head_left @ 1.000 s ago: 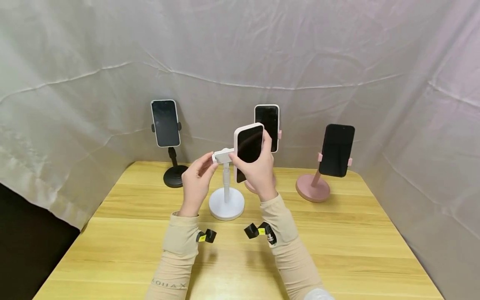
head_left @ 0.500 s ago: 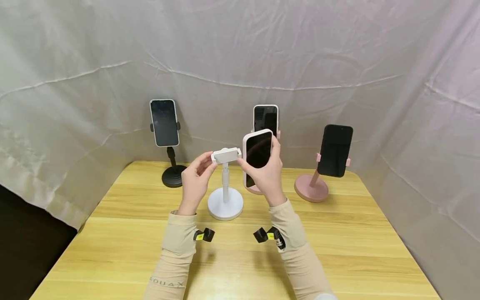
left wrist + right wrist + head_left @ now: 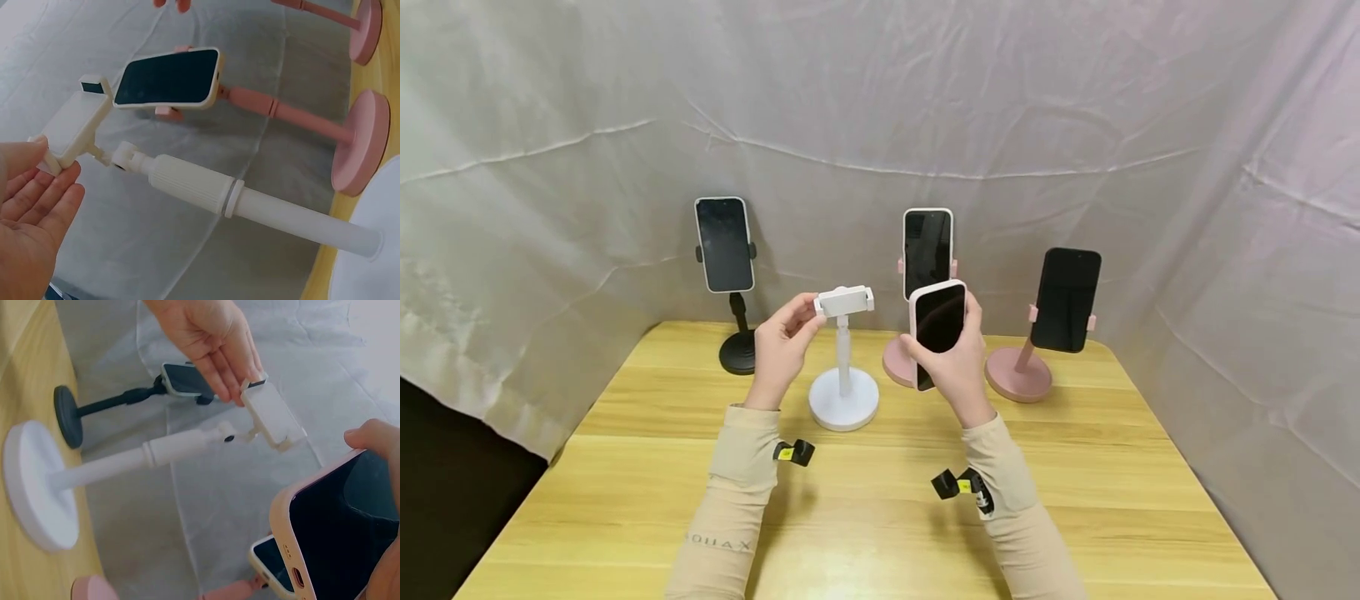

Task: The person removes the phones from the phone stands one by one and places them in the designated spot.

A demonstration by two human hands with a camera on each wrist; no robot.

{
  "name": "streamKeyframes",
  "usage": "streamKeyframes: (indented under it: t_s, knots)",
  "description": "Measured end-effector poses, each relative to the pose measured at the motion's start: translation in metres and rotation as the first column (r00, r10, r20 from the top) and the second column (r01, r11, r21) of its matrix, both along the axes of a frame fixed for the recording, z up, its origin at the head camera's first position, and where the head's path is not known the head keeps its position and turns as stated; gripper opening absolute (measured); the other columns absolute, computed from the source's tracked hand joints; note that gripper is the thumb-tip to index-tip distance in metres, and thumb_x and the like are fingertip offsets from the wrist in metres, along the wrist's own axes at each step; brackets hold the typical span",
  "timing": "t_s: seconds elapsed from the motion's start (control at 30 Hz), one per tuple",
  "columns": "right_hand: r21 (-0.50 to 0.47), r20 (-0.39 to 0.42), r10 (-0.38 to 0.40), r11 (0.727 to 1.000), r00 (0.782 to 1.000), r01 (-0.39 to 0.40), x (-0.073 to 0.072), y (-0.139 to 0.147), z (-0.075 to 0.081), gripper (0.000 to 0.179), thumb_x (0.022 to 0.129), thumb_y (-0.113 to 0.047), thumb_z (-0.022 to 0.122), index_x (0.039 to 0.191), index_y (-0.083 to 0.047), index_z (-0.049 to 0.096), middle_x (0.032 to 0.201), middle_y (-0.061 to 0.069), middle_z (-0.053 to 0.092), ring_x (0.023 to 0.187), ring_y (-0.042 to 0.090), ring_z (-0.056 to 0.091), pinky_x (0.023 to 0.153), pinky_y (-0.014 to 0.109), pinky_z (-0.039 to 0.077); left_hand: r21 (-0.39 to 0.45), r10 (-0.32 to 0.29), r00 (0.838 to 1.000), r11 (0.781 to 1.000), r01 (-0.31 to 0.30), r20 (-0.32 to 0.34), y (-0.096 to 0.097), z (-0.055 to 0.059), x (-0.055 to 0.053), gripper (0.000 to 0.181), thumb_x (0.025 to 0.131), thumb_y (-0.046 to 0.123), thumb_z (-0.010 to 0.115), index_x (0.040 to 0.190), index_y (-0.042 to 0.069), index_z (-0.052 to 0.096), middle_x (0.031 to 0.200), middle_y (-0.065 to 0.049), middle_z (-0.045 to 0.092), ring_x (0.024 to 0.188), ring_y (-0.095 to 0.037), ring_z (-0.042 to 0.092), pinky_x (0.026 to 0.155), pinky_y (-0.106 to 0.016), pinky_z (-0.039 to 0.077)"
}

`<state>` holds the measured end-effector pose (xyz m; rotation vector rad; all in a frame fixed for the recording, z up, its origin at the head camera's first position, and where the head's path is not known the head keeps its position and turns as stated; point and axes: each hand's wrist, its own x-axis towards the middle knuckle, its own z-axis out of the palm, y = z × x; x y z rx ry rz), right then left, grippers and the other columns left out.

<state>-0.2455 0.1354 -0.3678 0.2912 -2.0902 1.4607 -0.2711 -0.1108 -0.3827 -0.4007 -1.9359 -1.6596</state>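
Observation:
A white phone stand (image 3: 845,362) stands upright on its round base, its clamp (image 3: 844,301) bare of any phone. My left hand (image 3: 780,350) pinches the clamp's left end between thumb and fingers, plain in the left wrist view on the clamp (image 3: 75,122). To the right, apart from the stand, my right hand (image 3: 958,362) grips a phone (image 3: 938,321) in a pale pink case. That phone is tilted, its dark screen facing me; in the right wrist view the phone (image 3: 344,512) shows its port edge, with my thumb over one corner.
Behind stand a black phone stand (image 3: 737,352) and two pink stands (image 3: 1018,375), each bearing a phone. The middle cased phone (image 3: 927,246) is close behind the held one. A pale cloth (image 3: 850,108) walls the back and sides of the wooden table (image 3: 865,517).
My right hand has drawn the phone rightward and down, away from the white clamp. My left hand keeps its pinch; hand and white stand have shifted slightly left and back.

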Motion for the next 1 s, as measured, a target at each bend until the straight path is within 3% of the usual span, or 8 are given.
streamKeyframes:
  t_s: [0.3,0.6,0.83,1.0]
  knots:
    - [0.072,0.010,-0.028,0.997,1.000,0.027,0.002,0.020,-0.017,0.094,0.071,-0.025,0.088,0.145,-0.013,0.031,0.124,0.015,0.053,0.101,0.030,0.055,0.084,0.045,0.049,-0.005,-0.003,1.000,1.000,0.003,0.003,-0.010,-0.001,-0.021,0.028,0.090,0.013,0.069,0.116,0.004,0.067,0.107,-0.020,0.070,0.088,0.002,0.064,0.077,-0.009,0.051]
    - [0.104,0.113,-0.069,0.993,0.991,0.057,0.006,0.042,-0.037,0.093,0.073,-0.025,0.086,0.145,-0.011,0.028,0.124,0.019,0.051,0.100,0.032,0.054,0.085,0.046,0.049,0.005,-0.007,1.000,1.000,0.007,0.005,-0.015,-0.002,-0.036,0.031,0.090,0.016,0.070,0.118,0.004,0.067,0.110,-0.021,0.070,0.093,-0.002,0.065,0.082,-0.010,0.051]
    - [0.234,0.190,-0.170,0.964,0.967,0.124,0.008,0.065,-0.053,0.096,0.072,-0.031,0.086,0.146,-0.011,0.028,0.123,0.019,0.052,0.101,0.036,0.056,0.084,0.050,0.049,0.019,0.014,1.000,1.000,-0.014,-0.008,-0.018,-0.003,-0.051,0.028,0.090,0.016,0.070,0.116,0.006,0.067,0.108,-0.018,0.071,0.092,-0.006,0.065,0.083,-0.013,0.053]
    - [0.306,0.270,-0.204,0.945,0.941,0.116,0.011,0.086,-0.063,0.099,0.074,-0.034,0.084,0.148,-0.010,0.023,0.128,0.023,0.048,0.106,0.040,0.055,0.088,0.054,0.048,0.013,0.050,0.999,0.999,-0.050,0.007,-0.020,-0.005,-0.061,0.027,0.091,0.017,0.069,0.117,0.010,0.068,0.110,-0.014,0.072,0.095,-0.009,0.067,0.089,-0.019,0.054]
